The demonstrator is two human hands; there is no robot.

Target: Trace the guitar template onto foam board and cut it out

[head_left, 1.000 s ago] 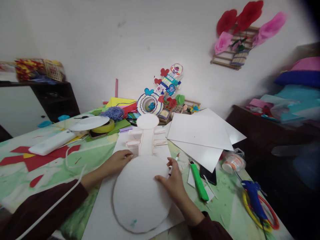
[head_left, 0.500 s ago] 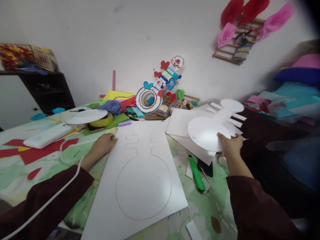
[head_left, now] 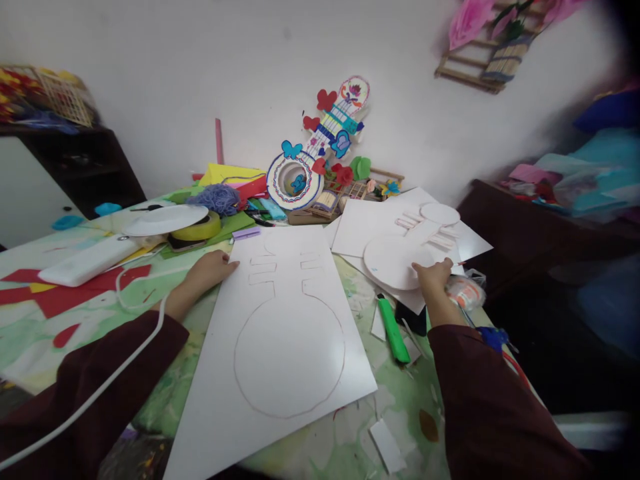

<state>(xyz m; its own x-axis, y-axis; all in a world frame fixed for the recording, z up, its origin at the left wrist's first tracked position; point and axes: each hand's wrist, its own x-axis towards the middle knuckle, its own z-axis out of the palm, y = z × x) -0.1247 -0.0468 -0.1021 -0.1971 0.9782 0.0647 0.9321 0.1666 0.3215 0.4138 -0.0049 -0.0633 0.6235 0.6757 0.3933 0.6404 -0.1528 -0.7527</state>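
A large white board (head_left: 290, 360) lies in front of me, bearing a pencilled banjo-like outline: a big circle, a neck and side tabs. My left hand (head_left: 213, 270) grips its upper left edge, fingers drawn together. On the right, my right hand (head_left: 434, 277) pinches the rim of a white guitar-shaped cutout (head_left: 395, 260) with a round body, small round head and side tabs. The cutout rests on or just above other white sheets (head_left: 357, 223); I cannot tell which. A thin reddish tip pokes out past my right fingers, its kind unclear.
A green cutter (head_left: 393, 330) lies right of the board, by paper scraps. Behind stands a decorated paper instrument (head_left: 320, 150). At left are purple yarn (head_left: 215, 199), yellow tape (head_left: 200, 228), a white lamp (head_left: 87, 260) with its cable (head_left: 110, 380), and red paper (head_left: 70, 297).
My right hand has lowered the cutout and brought it left, over the white sheets. My left hand stays at the board's edge. The view has tilted slightly downward.
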